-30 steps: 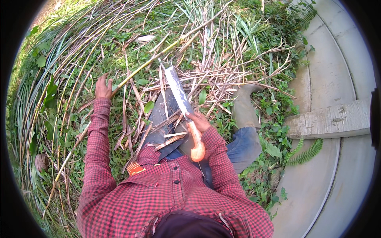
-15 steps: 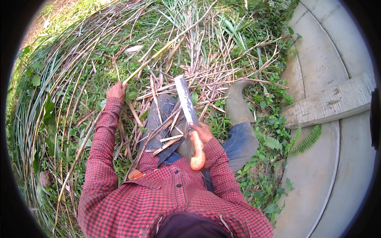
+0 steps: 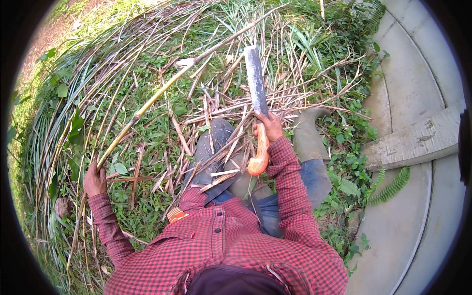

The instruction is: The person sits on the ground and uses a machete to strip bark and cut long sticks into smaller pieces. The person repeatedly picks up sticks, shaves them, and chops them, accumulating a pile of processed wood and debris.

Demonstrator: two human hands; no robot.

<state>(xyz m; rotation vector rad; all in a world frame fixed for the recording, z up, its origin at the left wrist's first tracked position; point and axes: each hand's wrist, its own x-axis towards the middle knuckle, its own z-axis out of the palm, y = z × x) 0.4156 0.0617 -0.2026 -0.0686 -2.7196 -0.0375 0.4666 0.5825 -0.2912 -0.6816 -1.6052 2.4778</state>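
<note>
My left hand [image 3: 95, 180] is closed round a long yellowish cane stalk [image 3: 161, 92], low on the left side. The stalk slants up and away to the right, past the loose cut pieces, with its far end near the top middle. In my right hand [image 3: 269, 125] is a machete with an orange handle [image 3: 260, 152], its worn grey-white blade [image 3: 255, 76] pointing away from me. The blade stands apart from the stalk, to its right. Split dry stalk pieces [image 3: 216, 142] lie over my left leg and around my boots.
A long pile of leafy stalks [image 3: 73, 113] curves along the left. More cut stems [image 3: 295, 93] lie ahead on the grass. A rubber boot [image 3: 309, 135] covers my right foot. At right, a weathered beam [image 3: 413, 140] crosses grey concrete [image 3: 398, 206], and ferns [image 3: 392, 187] grow at its edge.
My left hand has moved down and left, drawing the stalk with it. My right hand has raised the machete away and to the right.
</note>
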